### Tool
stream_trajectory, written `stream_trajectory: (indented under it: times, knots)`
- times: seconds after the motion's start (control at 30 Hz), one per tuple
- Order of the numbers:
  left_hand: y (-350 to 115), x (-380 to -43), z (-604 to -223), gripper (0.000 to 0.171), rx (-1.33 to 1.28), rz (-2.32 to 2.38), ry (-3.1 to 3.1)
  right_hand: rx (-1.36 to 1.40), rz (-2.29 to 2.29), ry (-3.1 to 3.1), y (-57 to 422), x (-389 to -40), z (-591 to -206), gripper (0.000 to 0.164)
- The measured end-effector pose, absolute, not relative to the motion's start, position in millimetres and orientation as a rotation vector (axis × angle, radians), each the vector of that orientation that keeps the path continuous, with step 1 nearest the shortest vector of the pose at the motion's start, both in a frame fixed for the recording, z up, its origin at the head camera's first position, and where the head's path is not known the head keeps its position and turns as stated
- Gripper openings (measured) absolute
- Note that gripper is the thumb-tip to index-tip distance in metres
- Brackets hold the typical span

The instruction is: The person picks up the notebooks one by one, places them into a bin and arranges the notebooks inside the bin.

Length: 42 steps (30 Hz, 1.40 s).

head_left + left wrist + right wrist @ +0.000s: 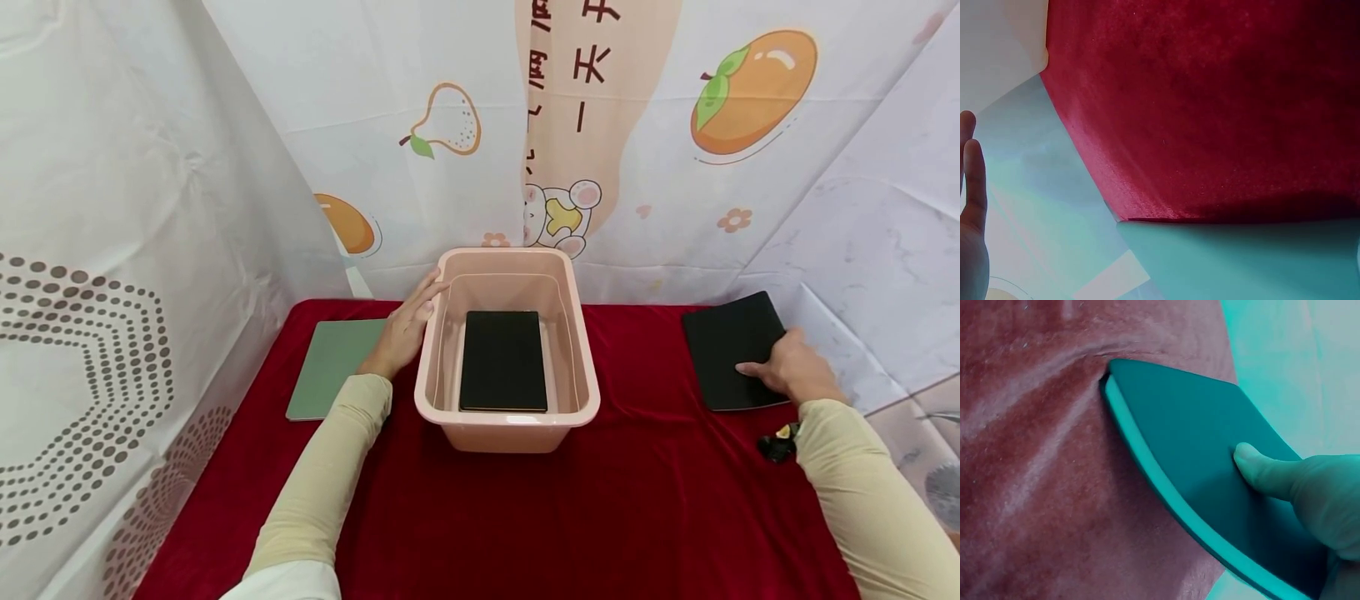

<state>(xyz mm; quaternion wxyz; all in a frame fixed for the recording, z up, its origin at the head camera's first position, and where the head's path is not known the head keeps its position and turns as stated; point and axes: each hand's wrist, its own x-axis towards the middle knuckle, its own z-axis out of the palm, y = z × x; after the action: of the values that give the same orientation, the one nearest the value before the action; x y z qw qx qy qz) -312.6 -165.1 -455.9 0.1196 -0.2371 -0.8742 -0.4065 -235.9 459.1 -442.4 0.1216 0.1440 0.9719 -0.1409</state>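
A peach plastic bin (431, 400) stands on the red cloth, and a black notebook (502, 358) lies flat inside it. My left hand (405, 329) rests along the bin's left rim, its fingers fairly straight. Partly behind that forearm lies a green notebook (333, 367). Over at the right, my right hand (802, 367) pinches a second black notebook (727, 346) by its right side. The right wrist view shows the thumb lying on the cover of this notebook (1185, 431), which bends and tilts, with its page edge visible. The fingers beneath are hidden.
Beside the right wrist sits a small dark object with a yellow spot (780, 442); its kind is unclear. Printed white curtains (337, 108) hang behind and at both sides of the table. Red cloth (570, 517) covers the tabletop, wrinkled toward the right.
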Motion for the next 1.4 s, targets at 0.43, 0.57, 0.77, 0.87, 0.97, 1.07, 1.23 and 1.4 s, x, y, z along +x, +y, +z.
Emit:
stream_trajectory:
  times: [0.43,0.57,0.77,0.87,0.97,1.07,1.23,1.4]
  knots:
    - [-164.7,-312.4,-456.1,0.049,-0.702,-1.189,-2.565,0.336,-0.561,2.950,462.7,-230.9,-438.9,0.090]
    - [-164.5,-311.6,-455.3,0.050,-0.702,-1.193,-2.569,0.329,-0.615,2.971,462.1,-229.3,-438.8,0.090]
    - [-165.8,-310.7,-455.2,0.048,-0.696,-1.198,-2.573,0.332,-0.660,2.996,460.6,-228.0,-438.6,0.089]
    - [-166.1,-311.1,-455.9,0.047,-0.695,-1.187,-2.570,0.338,-0.679,2.995,459.6,-227.8,-437.8,0.090]
    - [-166.0,-311.1,-456.2,0.047,-0.690,-1.180,-2.572,0.334,-0.699,3.002,458.5,-227.0,-436.8,0.090]
    - [-165.9,-311.0,-456.3,0.047,-0.693,-1.185,-2.570,0.321,-0.730,3.009,457.2,-225.5,-435.4,0.089]
    - [-165.5,-311.4,-456.2,0.047,-0.701,-1.193,-2.562,0.318,-0.794,2.991,453.8,-222.2,-431.5,0.092]
    - [-165.2,-311.6,-456.1,0.045,-0.694,-1.194,-2.561,0.335,-0.864,2.954,450.5,-219.9,-426.9,0.096]
